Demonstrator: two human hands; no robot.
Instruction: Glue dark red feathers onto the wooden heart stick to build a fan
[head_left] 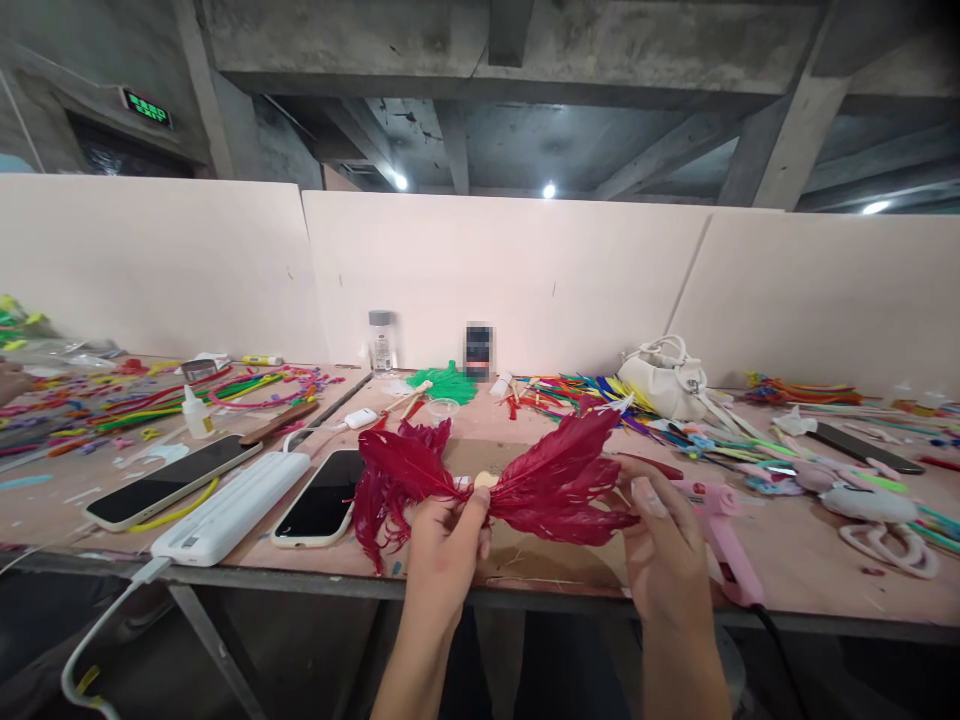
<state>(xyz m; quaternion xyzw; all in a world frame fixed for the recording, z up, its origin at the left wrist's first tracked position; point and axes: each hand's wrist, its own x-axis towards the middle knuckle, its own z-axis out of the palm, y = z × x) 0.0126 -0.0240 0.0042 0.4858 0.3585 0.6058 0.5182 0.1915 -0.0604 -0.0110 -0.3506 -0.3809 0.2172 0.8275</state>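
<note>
A spread of dark red feathers (pixel 555 480) fans out left and right like wings from a small pale piece at its middle. My left hand (pixel 444 555) pinches that middle from below, fingers closed on it. My right hand (pixel 664 555) is beside the right-hand feathers, fingers curled and touching their tips. Just right of that hand a pink glue gun (pixel 724 535) lies on the wooden table (pixel 817 570).
Two phones (pixel 322 500) and a white power bank (pixel 232 520) lie left of the feathers. A glue bottle (pixel 196 412), pipe cleaners, green feathers (pixel 448 385), coloured feathers, a white handbag (pixel 664 380) and a jar (pixel 381 342) fill the back. Pale partition boards stand behind.
</note>
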